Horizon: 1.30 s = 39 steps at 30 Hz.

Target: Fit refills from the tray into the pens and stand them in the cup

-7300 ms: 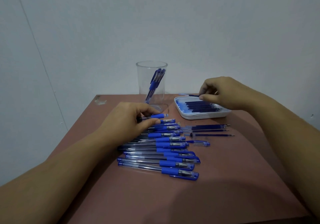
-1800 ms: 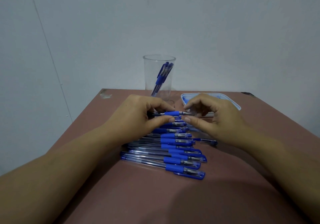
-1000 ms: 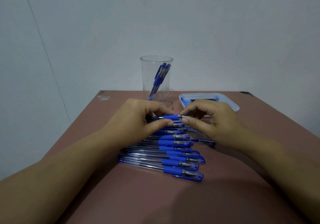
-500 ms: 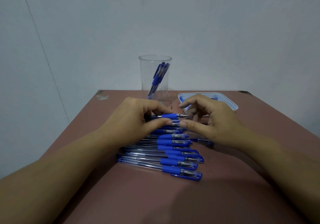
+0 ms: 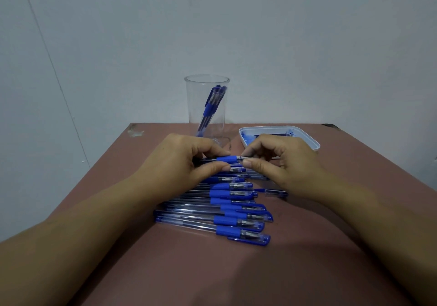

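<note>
A pen [image 5: 227,159] is pinched by the left hand [image 5: 182,161] between thumb and forefinger, the grip closing on the clear barrel just behind the blue rubber sleeve; the other fingers are curled under and hidden. The pen is held level, above the far end of a row of pens [image 5: 220,208], with its metal point turned to the right. That point is met by the right hand [image 5: 281,163], whose thumb and forefinger are drawn nearly together around the tip; whether the tip is actually clamped cannot be told, since the contact is small and partly covered. The remaining right fingers are bent loosely above the table [image 5: 212,270].

Both hands are set knuckles up, thumbs nearest the camera, and both bare forearms run in from the lower corners of the view toward the middle.

The row of pens is laid side by side on the reddish-brown table below the hands, blue sleeves and clear caps pointing right. A loose cap [image 5: 275,192] is seen just beside the row, near the right wrist. The white tray [image 5: 314,143] of dark refills [image 5: 272,136] is placed behind the right hand and partly hidden by it. The clear cup [image 5: 194,102] is set at the back of the table, behind the left hand, with a few finished pens [image 5: 211,108] leaned inside it.

No writing or brand can be read anywhere.
</note>
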Available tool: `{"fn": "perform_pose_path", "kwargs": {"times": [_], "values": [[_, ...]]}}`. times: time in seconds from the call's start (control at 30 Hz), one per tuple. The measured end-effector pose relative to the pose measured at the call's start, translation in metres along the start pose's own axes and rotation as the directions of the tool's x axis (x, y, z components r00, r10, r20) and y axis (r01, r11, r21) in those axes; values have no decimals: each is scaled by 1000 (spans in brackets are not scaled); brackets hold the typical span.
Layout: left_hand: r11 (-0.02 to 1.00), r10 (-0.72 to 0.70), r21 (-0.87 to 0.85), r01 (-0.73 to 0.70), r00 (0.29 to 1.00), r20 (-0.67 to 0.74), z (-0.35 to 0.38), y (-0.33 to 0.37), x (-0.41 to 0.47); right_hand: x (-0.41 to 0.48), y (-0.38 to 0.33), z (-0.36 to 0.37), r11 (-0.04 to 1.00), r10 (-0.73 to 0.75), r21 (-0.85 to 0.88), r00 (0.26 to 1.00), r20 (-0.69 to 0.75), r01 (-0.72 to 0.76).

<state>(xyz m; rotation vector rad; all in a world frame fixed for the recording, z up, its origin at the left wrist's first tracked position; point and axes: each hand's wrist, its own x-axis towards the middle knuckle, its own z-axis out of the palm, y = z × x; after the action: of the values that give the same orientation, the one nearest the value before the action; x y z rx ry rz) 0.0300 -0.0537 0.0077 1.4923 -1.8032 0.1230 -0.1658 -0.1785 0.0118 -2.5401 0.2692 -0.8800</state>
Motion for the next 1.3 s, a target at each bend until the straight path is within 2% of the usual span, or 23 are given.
{"fn": "perform_pose_path", "kwargs": {"times": [0.13, 0.27, 0.4, 0.53, 0.67, 0.77, 0.9, 1.13, 1.3], "values": [[999, -37, 1, 37, 999, 10, -1, -3, 1, -2, 2, -15, 989, 148, 11, 981, 126, -150], [997, -76, -25, 76, 997, 8, -2, -4, 0, -9, 9, -39, 942, 308, -243, 885, 350, -232], [996, -86, -38, 86, 996, 21, -2, -3, 0, -10, 6, -41, 924, 339, -313, 849, 406, -219], [994, -103, -35, 104, 994, 24, -2, -5, -1, -10, 7, -40, 929, 322, -294, 886, 334, -227], [995, -97, -35, 98, 995, 23, -1, -6, 0, -8, 9, -38, 961, 253, -155, 955, 157, -230], [996, -89, -22, 89, 996, 27, -1, -7, 0, -7, 11, -33, 981, 183, -85, 978, 98, -175], [998, -67, -16, 68, 998, 14, 0, -7, 0, -5, 9, -24, 991, 131, -37, 989, 63, -129], [998, -60, 8, 60, 998, -9, 1, -6, 0, -3, 2, -13, 991, 120, 45, 992, 45, -122], [999, -5, 41, 5, 1000, 4, 1, -1, 0, -2, -3, -6, 992, 103, 65, 994, 36, -105]]}}
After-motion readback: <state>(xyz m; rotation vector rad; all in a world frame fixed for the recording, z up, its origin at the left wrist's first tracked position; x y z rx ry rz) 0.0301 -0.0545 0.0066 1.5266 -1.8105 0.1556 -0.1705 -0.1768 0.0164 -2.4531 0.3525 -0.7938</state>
